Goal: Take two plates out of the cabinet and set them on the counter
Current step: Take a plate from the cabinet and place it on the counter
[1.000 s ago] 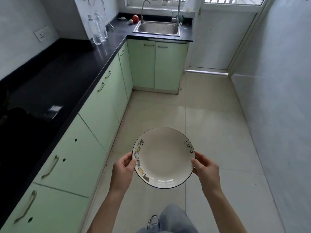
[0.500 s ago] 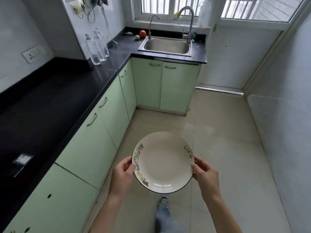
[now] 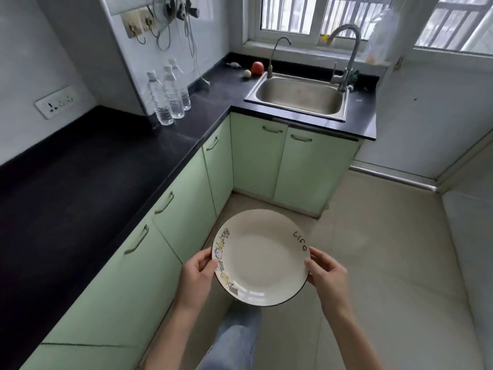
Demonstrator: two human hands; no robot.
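Note:
A white plate with a dark rim, small cartoon drawings on its left edge and the word "life" on its right is held flat above the floor. My left hand grips its left rim and my right hand grips its right rim. The black counter runs along the left, above pale green cabinets whose doors are all closed. I see only this one plate.
Three water bottles stand on the counter by the wall. A steel sink with two taps sits in the far corner, a red fruit beside it. Tiled floor lies ahead and to the right. My leg shows below the plate.
The view has moved forward along the counter and tilted up, bringing the sink and window closer. Both hands keep the plate in the same grip.

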